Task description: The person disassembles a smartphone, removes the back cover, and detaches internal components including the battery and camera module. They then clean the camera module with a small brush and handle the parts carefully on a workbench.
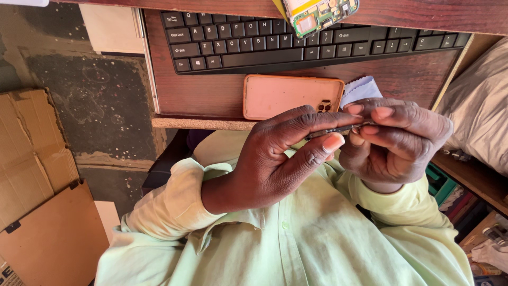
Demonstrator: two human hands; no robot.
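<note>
Both hands meet just in front of the person's chest, over a pale green shirt. The left hand is curled, its fingers and thumb pinched on one end of a thin dark flat part, seen edge-on, so what it is exactly cannot be made out. The right hand is closed on the other end of the same part, fingertips on top and thumb beneath. The part lies roughly level between them, held in the air just short of the wooden surface.

On that surface, just beyond the hands, lies a phone in a peach-coloured case, back up, with a light blue cloth touching its right end. Behind these sits a black keyboard. A green circuit board rests on the upper shelf edge above the keyboard. Flattened cardboard lies on the floor to the left.
</note>
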